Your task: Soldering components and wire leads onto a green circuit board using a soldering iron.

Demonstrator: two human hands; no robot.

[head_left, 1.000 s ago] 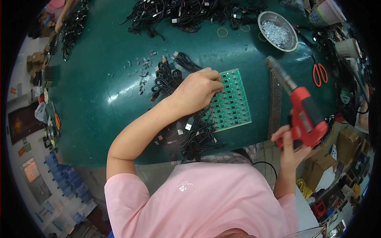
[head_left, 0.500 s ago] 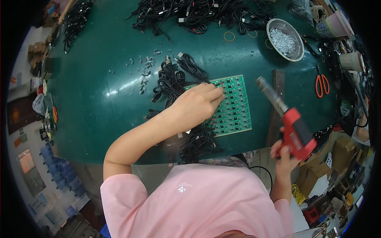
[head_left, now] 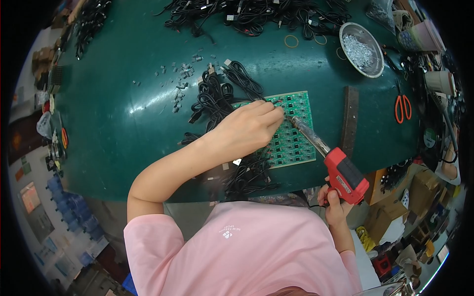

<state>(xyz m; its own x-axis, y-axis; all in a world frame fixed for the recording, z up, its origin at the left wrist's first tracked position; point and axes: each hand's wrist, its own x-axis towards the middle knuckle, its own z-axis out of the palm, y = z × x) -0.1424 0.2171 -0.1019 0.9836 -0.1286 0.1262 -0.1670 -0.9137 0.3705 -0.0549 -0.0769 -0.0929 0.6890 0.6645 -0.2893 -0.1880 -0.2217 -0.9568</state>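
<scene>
Two hands are kept busy at one green board

The green circuit board [head_left: 298, 143] is laid flat on the green table [head_left: 123, 163], and its left part is hidden by the left hand [head_left: 249, 126]. The fingers of that hand are pinched together over the board, but what is held in them cannot be told. The red soldering gun [head_left: 345, 177] is gripped by the right hand [head_left: 336, 202], which is just past the board's near right corner. The gun's tip is pointed at the board, close by the left fingertips; whether anything is touched by it cannot be told.

The work seems to be partly done. Bits of red wire are seen on the board, by the black cables [head_left: 244, 177] at its near left corner, so some joining may be finished. No cables are seen on the board's right side. Much seems to be left, as a big cable pile [head_left: 256, 19] is heaped beyond the board.

Some room is given right of the board, up to a dark bar [head_left: 350, 118]. Left of the board, moves are crowded by bundled cables [head_left: 212, 98]. The table's near edge is found close below the board, so little room is left there.
</scene>
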